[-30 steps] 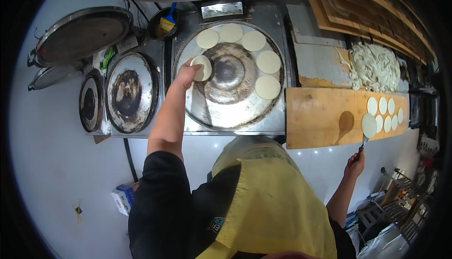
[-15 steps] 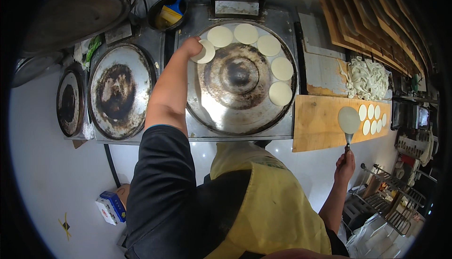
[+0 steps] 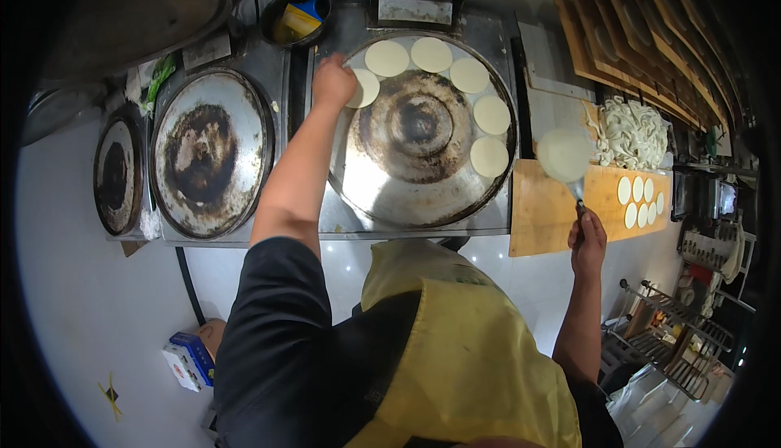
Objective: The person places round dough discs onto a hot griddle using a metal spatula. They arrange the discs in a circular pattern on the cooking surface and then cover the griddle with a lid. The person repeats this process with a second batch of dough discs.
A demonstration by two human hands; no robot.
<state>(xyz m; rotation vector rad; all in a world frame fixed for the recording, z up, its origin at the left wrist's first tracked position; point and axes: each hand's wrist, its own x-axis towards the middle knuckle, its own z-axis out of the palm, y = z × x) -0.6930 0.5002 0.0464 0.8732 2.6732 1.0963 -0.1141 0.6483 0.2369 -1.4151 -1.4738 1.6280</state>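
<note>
on the metal surface, a big round griddle carries five pale discs, with a sixth disc at its left rim against the left hand, whose hidden fingers make its grip impossible to tell. right of the griddle, the right hand is wrapped around a spatula bearing another disc, near a wooden board; left of it stands a stained pan, and pale floor lies in front.

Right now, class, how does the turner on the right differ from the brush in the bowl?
The turner is gripped in the right hand; the brush rests in the dark bowl. The turner's handle is dark; the brush's is blue. The turner's handle points down the picture; the brush's points up. Both are handled tools.
</note>
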